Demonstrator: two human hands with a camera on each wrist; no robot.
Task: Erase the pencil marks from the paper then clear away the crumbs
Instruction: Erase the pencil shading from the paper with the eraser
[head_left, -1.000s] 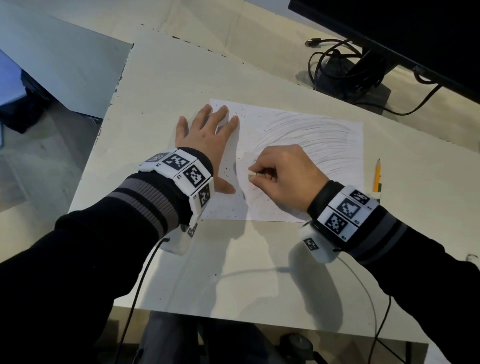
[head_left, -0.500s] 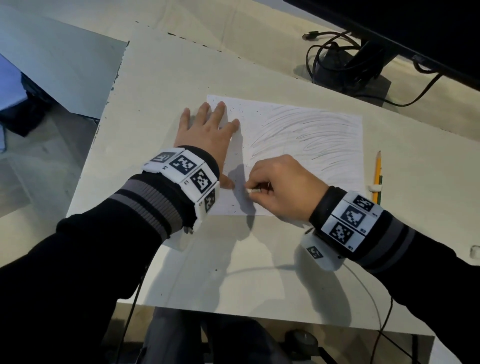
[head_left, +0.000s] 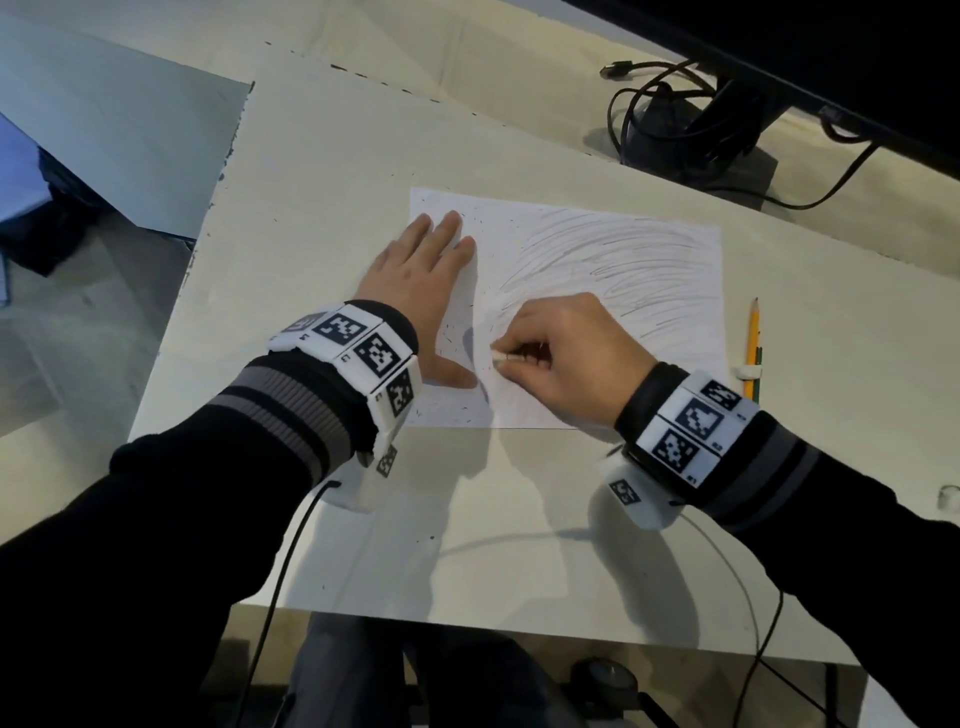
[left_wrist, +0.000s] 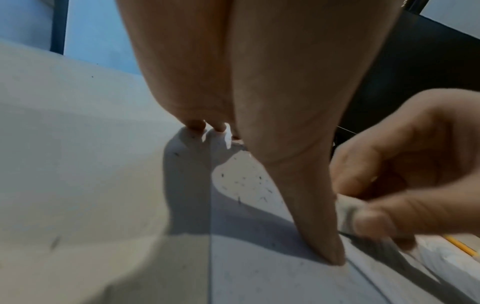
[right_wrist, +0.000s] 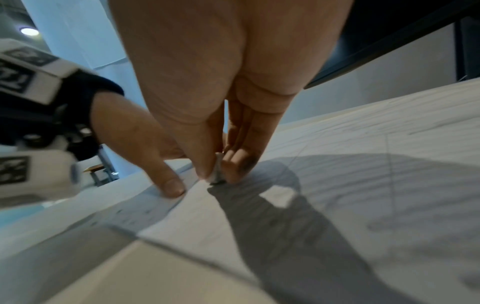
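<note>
- Pale worktop (head_left: 467, 545), lit from above, carrying paper (head_left: 670, 358) near its middle.
- Nearest: right hand (head_left: 561, 364) pinching a small white eraser (head_left: 497, 356) between thumb and fingertips, tip down on the sheet's near-left part.
- Just beside: left hand (head_left: 415, 291) flat, fingers straight, pinning the left edge.
- Best kept short and light, stroking away from the pinning hand to avoid creasing.
- Farther right: pencil marks (head_left: 613, 260) across most of the sheet, plenty left.
- Crumbs (head_left: 452, 338) scattered by the thumb, for sweeping afterwards.
- Beyond the right edge: pencil (head_left: 753, 332).
</note>
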